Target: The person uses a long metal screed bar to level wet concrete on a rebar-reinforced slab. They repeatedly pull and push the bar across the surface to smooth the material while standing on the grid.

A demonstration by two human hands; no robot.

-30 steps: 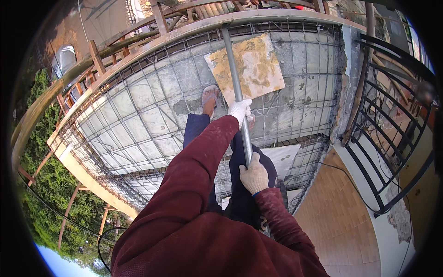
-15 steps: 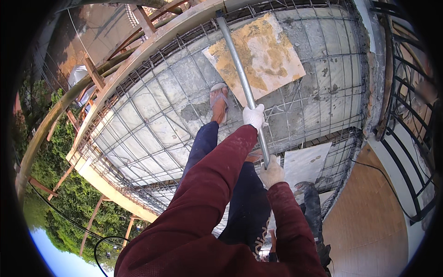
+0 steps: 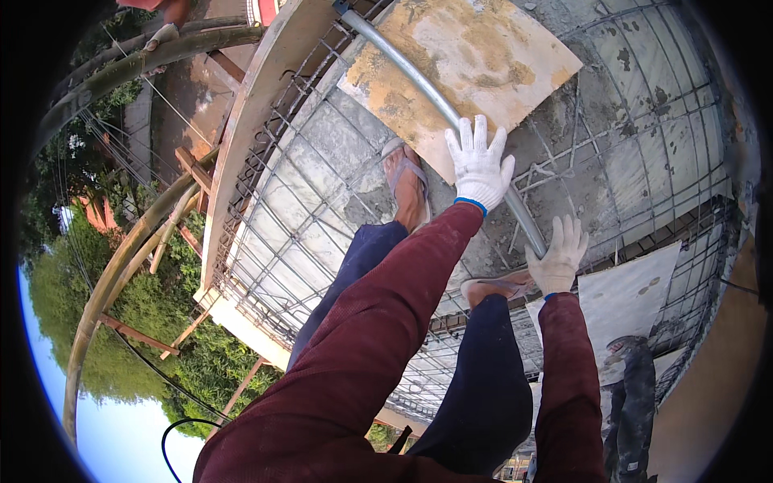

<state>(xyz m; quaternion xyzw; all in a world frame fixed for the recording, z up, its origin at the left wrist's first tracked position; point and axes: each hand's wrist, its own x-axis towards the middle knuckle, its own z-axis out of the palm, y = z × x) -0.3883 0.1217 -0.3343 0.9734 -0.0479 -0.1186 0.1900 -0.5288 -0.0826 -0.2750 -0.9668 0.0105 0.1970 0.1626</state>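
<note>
In the head view, the left hand (image 3: 480, 165) and right hand (image 3: 557, 258), both in white gloves, have fingers spread and flat against a grey pipe (image 3: 439, 105) that slants across the rebar grid (image 3: 322, 209). The pipe lies over a stained board (image 3: 475, 60) (neither hand wraps it). The slab edge (image 3: 241, 161) drops off at left to trees, with open mesh between the sandalled feet (image 3: 407, 189) and that edge.
</note>
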